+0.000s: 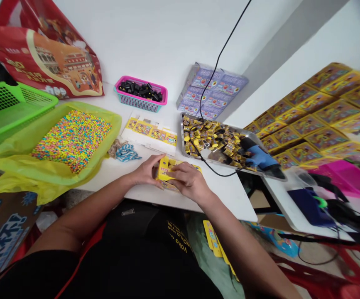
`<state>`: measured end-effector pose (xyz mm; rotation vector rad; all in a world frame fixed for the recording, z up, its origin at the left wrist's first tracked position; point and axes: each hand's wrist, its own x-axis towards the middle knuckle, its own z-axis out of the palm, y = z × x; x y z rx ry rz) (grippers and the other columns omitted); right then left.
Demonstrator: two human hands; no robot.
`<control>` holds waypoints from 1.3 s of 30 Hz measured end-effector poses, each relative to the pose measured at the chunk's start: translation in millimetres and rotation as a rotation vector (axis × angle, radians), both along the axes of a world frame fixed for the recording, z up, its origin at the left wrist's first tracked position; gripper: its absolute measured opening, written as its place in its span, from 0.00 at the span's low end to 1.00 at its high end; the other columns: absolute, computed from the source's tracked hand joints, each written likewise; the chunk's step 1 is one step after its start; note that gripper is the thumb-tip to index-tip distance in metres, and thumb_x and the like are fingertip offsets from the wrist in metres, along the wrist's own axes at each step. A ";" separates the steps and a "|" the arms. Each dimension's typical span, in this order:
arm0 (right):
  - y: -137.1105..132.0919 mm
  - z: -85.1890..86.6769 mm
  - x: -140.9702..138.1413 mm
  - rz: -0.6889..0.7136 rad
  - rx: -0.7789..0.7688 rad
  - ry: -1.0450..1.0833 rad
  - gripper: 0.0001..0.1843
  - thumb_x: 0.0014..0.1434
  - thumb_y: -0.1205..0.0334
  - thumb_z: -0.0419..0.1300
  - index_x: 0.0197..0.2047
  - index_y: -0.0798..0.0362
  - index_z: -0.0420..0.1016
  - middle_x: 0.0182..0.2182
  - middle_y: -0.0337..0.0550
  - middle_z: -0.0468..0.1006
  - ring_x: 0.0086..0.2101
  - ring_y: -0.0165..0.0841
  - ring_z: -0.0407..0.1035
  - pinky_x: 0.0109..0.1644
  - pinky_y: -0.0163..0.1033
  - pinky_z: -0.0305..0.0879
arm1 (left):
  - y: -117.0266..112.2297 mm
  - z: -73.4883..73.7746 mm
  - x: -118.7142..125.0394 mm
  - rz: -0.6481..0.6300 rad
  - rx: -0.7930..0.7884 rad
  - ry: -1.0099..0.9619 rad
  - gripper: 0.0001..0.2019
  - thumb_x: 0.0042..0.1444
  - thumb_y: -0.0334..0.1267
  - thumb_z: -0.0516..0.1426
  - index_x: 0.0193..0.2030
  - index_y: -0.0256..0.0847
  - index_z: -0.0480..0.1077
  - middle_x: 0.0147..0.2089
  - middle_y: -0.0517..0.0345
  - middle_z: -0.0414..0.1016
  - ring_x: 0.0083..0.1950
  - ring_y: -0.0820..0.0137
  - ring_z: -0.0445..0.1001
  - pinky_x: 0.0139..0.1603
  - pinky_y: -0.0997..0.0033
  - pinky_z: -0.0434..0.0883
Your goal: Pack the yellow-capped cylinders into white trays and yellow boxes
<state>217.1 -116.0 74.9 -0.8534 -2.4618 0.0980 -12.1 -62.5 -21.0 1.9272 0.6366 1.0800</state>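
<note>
A small yellow printed carton (164, 168) stands at the front of the white table, between my two hands. My left hand (148, 171) grips its left end, thumb on top and fingers along the side. My right hand (189, 182) lies over the carton's top, with its fingers bent down onto the yellow card there. What the right fingertips pinch, if anything beyond the carton, is hidden. Round yellow shapes show in the carton's top. Behind it lies a flat strip of yellow printed card (155, 132) on white card.
A metal tray (184, 143) holds many small yellow-and-black tubs, with a blue-and-black glove (259, 155) at its right end. A yellow-lined basin (113, 120) of coloured candies stands left. A pink basket (165, 93), purple boxes (209, 89), stacked yellow boxes (310, 112) and a hanging black cable (219, 58) surround it.
</note>
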 end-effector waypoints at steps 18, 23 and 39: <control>-3.9 -8.5 -0.9 -0.022 0.067 0.094 0.04 0.63 0.63 0.64 0.34 0.49 0.75 0.40 0.47 0.80 0.40 0.38 0.72 0.44 0.45 0.68 | -3.7 4.7 -1.7 0.038 0.019 0.047 0.62 0.32 0.58 0.75 0.74 0.47 0.55 0.65 0.41 0.64 0.65 0.46 0.68 0.65 0.44 0.69; -3.3 -4.7 2.7 -0.046 0.063 0.086 0.05 0.63 0.65 0.63 0.33 0.49 0.74 0.39 0.47 0.79 0.39 0.39 0.72 0.44 0.45 0.68 | -4.4 5.1 -1.7 0.057 0.060 0.066 0.61 0.34 0.59 0.75 0.74 0.46 0.55 0.64 0.41 0.65 0.65 0.47 0.68 0.65 0.44 0.69; -7.2 -3.2 -11.0 -0.035 0.107 -0.019 0.11 0.67 0.64 0.60 0.31 0.51 0.72 0.39 0.49 0.78 0.39 0.38 0.68 0.42 0.44 0.64 | -4.4 3.2 -2.8 0.099 0.125 0.082 0.62 0.33 0.60 0.74 0.74 0.45 0.56 0.64 0.40 0.67 0.64 0.46 0.70 0.63 0.43 0.71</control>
